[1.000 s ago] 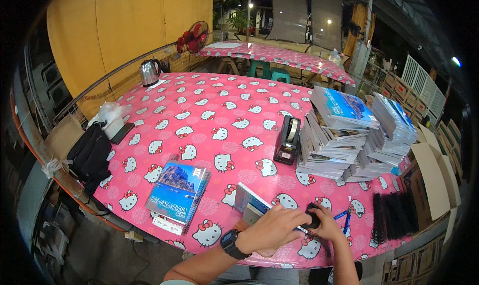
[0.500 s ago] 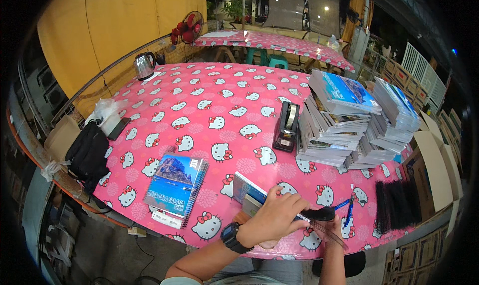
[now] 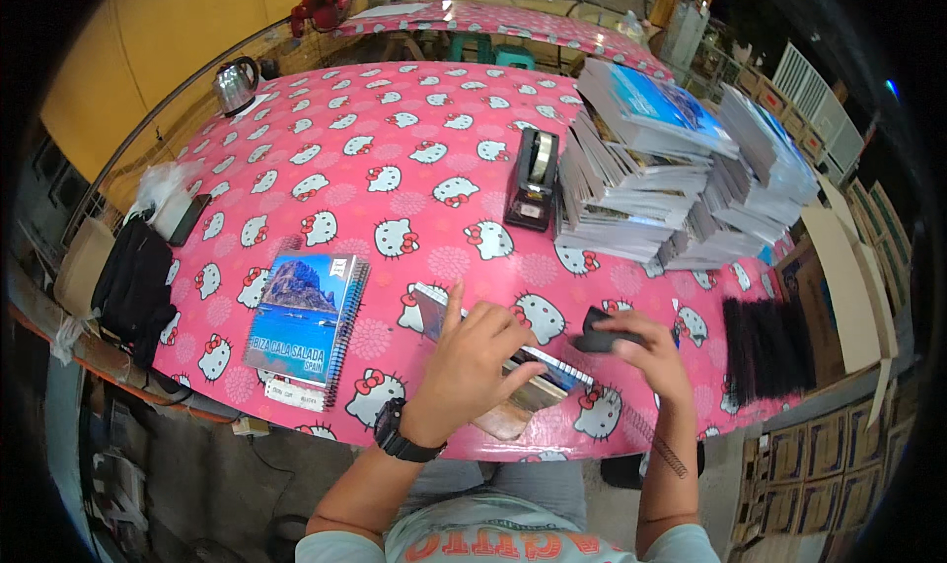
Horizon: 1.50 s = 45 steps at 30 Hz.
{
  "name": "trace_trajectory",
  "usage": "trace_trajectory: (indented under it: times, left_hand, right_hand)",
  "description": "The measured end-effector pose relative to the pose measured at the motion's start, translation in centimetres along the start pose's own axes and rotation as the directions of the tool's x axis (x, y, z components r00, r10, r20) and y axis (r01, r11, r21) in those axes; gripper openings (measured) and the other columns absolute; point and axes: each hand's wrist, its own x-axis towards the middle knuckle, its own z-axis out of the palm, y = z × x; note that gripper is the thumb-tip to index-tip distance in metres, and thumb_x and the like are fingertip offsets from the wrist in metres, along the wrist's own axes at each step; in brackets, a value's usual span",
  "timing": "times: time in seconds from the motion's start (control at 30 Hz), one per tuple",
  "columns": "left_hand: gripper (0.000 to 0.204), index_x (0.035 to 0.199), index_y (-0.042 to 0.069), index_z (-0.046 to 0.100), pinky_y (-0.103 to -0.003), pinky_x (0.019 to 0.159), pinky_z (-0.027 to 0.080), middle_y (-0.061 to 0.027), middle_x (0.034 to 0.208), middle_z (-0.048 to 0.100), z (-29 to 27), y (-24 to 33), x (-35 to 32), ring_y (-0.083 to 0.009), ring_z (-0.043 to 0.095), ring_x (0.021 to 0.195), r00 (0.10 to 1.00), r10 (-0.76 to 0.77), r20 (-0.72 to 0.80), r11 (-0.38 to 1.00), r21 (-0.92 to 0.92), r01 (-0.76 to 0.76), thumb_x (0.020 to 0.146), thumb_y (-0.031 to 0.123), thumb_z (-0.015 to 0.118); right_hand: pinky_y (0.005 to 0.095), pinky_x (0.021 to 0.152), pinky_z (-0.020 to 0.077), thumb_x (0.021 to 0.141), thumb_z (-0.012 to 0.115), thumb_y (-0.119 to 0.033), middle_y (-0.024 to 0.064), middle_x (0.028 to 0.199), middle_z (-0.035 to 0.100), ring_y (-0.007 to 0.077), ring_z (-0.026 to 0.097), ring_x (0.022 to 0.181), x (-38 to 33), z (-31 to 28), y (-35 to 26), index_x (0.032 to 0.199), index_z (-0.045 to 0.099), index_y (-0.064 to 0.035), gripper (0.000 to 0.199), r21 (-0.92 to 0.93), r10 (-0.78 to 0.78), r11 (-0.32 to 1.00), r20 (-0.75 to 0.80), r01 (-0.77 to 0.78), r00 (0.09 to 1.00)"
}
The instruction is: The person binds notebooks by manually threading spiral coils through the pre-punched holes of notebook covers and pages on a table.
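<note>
My left hand (image 3: pixel 472 361), with a black watch at the wrist, grips a small notebook (image 3: pixel 562 368) with holes along its edge, tilted over the near table edge. Under it lies a flat brown piece (image 3: pixel 503 422), mostly hidden. My right hand (image 3: pixel 651 351) closes on a black rounded object (image 3: pixel 596 334) whose kind I cannot make out. A thin dark spiral coil (image 3: pixel 641 427) trails from the notebook's right end across my right forearm. Left of my hands lies a finished-looking spiral notebook (image 3: pixel 301 316) with a blue sea-and-rock cover, a white strip (image 3: pixel 294 395) below it.
Tall stacks of notebooks (image 3: pixel 631 198) stand at the right, beside a black tape dispenser (image 3: pixel 533 178). Black coils (image 3: pixel 769 351) lie by an open carton (image 3: pixel 838 277). A black bag (image 3: pixel 133 287), a phone (image 3: pixel 189 220) and a kettle (image 3: pixel 235 88) line the left side.
My right hand has lifted and moved up with the black object, away from the notebook's end. My left hand has opened out flatter over the notebook. The view has tilted down.
</note>
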Motion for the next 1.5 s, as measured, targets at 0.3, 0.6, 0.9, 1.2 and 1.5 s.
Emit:
trace_trajectory:
  times: [0.3, 0.6, 0.9, 1.2, 1.5]
  left_hand:
    - [0.05, 0.11, 0.01, 0.057, -0.056, 0.108, 0.014, -0.0036, 0.09, 0.058, 0.0, -0.5, -0.4, -0.0221, 0.056, 0.09, 1.0, 0.016, -0.013, 1.0, -0.007, -0.016, 0.067, 0.028, 0.076]
    - [0.08, 0.133, 0.001, 0.039, -0.045, 0.107, 0.025, -0.016, 0.119, 0.053, -0.4, -3.8, -2.3, -0.0269, 0.046, 0.118, 0.764, -0.267, -0.587, 0.963, -0.149, 0.222, 0.067, 0.021, 0.078]
    - [0.047, 0.128, 0.003, 0.05, -0.024, 0.085, 0.041, -0.0034, 0.102, 0.055, 2.8, -6.6, -4.2, -0.0121, 0.052, 0.094, 0.718, -0.637, -0.281, 0.53, -0.836, 0.143, 0.084, 0.012, 0.065]
    - [0.045, 0.126, 0.006, 0.053, -0.029, 0.087, 0.042, -0.0091, 0.102, 0.058, 3.3, -7.3, -4.6, -0.0166, 0.054, 0.096, 0.732, -0.589, -0.344, 0.637, -0.755, 0.158, 0.085, 0.02, 0.064]
    - [0.043, 0.127, 0.004, 0.051, -0.025, 0.082, 0.042, -0.0063, 0.099, 0.054, 2.0, -7.3, -4.2, -0.0139, 0.052, 0.092, 0.771, -0.56, -0.304, 0.669, -0.715, 0.204, 0.087, 0.015, 0.061]
  right_hand:
    - [0.036, 0.086, 0.0427, 0.073, 0.069, -0.048, 0.022, 0.101, 0.062, 0.0309, 0.056, 0.104, 0.8, 0.6, -1.7, 0.1, 0.069, -0.0035, 0.052, 0.258, -0.14, 0.962, 0.17, 0.093, 0.975]
    - [0.0336, 0.087, 0.0418, 0.072, 0.068, -0.045, 0.0175, 0.108, 0.06, 0.0248, 0.056, 0.101, 2.1, 2.3, -0.9, 0.104, 0.067, -0.0016, 0.055, 0.137, -0.079, 0.989, 0.183, 0.054, 0.98]
    - [0.0351, 0.091, 0.0384, 0.071, 0.066, -0.048, 0.017, 0.107, 0.06, 0.0267, 0.053, 0.105, 3.3, 3.2, -0.6, 0.107, 0.066, -0.0025, 0.058, -0.123, -0.005, 0.992, 0.126, 0.02, 0.992]
    - [0.0338, 0.087, 0.0412, 0.075, 0.065, -0.047, 0.0135, 0.104, 0.061, 0.0235, 0.055, 0.099, 5.1, 3.9, -0.4, 0.106, 0.066, 0.0008, 0.057, -0.167, -0.001, 0.986, 0.038, 0.007, 0.999]
    - [0.0334, 0.085, 0.0429, 0.076, 0.065, -0.047, 0.0152, 0.103, 0.062, 0.0246, 0.057, 0.097, 6.5, 4.6, -0.5, 0.104, 0.065, 0.0011, 0.056, 0.373, -0.084, 0.928, 0.192, 0.006, 0.978]
